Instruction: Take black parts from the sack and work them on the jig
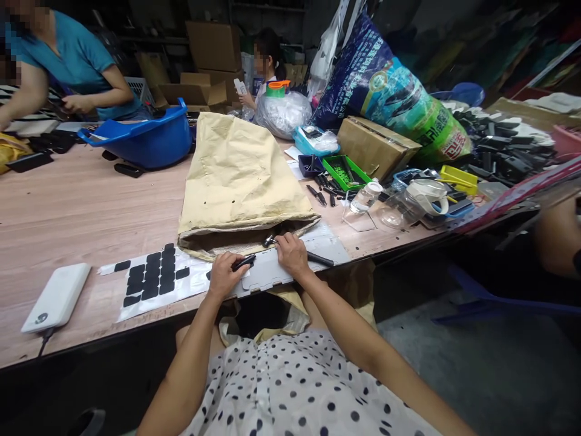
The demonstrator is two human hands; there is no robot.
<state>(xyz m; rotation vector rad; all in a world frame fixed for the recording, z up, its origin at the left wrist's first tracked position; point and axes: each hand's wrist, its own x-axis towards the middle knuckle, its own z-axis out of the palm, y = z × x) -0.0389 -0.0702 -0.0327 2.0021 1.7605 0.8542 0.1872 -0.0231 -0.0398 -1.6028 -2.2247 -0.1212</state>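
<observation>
My left hand (224, 275) is closed around a small black oblong piece (244, 262) at the table's front edge; its exact kind is unclear. Fingers bent, my right hand (292, 253) grips what looks like a hammer (320, 259) near its shiny metal end. The black handle sticks out to the right beneath the wrist, over a grey sheet (265, 274). Just beyond both hands, a large tan paper sack (240, 175) lies with its dark mouth facing me. To the left, a white backing sheet (193, 266) carries rows of black stickers (153, 270).
A white power bank (58, 297) with a cable lies left. Behind are a blue basin (154, 142), a green tray (333, 166), a cardboard box (376, 142) and a clear bottle (363, 198). Black parts (503, 151) are heaped right. Two people sit across the table.
</observation>
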